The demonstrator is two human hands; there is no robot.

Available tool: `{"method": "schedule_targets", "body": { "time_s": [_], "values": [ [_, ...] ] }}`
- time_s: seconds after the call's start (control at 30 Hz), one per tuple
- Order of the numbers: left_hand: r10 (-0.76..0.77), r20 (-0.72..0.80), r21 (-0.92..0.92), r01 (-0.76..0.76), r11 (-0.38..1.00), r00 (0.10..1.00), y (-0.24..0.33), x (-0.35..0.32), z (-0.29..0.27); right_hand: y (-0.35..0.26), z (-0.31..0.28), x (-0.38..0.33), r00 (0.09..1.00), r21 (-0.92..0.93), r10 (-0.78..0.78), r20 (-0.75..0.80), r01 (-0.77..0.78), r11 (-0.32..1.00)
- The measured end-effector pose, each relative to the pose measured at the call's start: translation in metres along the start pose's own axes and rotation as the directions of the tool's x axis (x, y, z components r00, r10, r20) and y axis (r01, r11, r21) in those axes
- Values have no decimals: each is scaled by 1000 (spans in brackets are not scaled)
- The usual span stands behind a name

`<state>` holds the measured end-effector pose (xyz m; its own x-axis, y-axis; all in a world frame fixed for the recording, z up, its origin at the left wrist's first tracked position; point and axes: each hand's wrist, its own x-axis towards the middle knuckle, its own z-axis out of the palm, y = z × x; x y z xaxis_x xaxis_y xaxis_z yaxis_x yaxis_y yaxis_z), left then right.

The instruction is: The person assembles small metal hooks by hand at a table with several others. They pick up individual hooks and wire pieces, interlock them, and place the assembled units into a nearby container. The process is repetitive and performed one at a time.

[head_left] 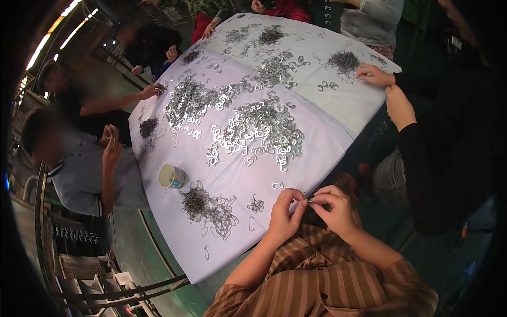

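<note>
Over the near right edge of the table, my left hand [285,215] and my right hand [336,212] meet at the fingertips. Both are pinched on a small metal piece [310,202], mostly hidden by the fingers, so its exact kind does not show. Just beyond my left hand lies a single flat silvery hook-shaped clip [278,185]. To the left of that hand are a small cluster of wire pieces [256,204] and a dark tangled pile of bent wire pins [196,202], with looser ones spread beside it.
A large heap of shiny flat clips [253,129] covers the middle of the white-covered table [311,174], with another heap [187,100] behind it. A paper cup [172,176] stands at the left. Several people sit around; a co-worker's hands [400,107] are at the right edge.
</note>
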<state>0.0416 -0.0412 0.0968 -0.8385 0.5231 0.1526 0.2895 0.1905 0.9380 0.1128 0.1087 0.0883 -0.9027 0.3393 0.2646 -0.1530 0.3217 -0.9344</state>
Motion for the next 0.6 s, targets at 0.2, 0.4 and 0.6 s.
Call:
{"method": "schedule_targets", "body": {
  "time_s": [0.2,0.4,0.6],
  "values": [
    [-7,-11,-99,5,995,1000,-7,-6,9,7,0,-3,999,-38,-46,1,46,998],
    [21,-45,-106,-26,994,999,-8,-12,9,16,-18,21,982,-6,-164,96,165,986],
    [93,-4,-125,-93,988,996,0,-16,15,66,8,103,932,-357,-306,193,357,863]
  ]
}}
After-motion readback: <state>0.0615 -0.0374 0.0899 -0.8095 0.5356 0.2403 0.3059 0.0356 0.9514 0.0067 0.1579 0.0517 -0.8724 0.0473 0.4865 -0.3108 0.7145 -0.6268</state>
